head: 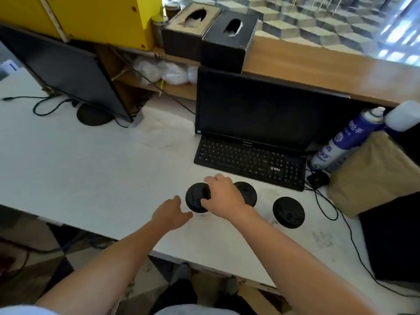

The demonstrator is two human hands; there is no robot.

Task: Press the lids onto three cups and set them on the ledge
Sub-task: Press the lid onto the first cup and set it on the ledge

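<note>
On the counter (91,173), near its front edge, the left hand (171,212) has fingers (187,215) straight and together, tips at the white wall of the first cup (201,215); contact unclear. The right hand (223,196) sits on that cup's black lid (195,197), thumb and fingers curled over the rim, gripping it. Right of those fingers, apart: the third lidded cup (288,212). Just behind them, partly hidden: the second lidded cup (248,193). Beyond the fingers is the keyboard (247,158), and the wooden ledge (318,71) is farthest.

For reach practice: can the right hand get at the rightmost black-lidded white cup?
Probably yes: the right hand, gripping the leftmost cup's black lid, has only bare white table before the rightmost cup.
</note>
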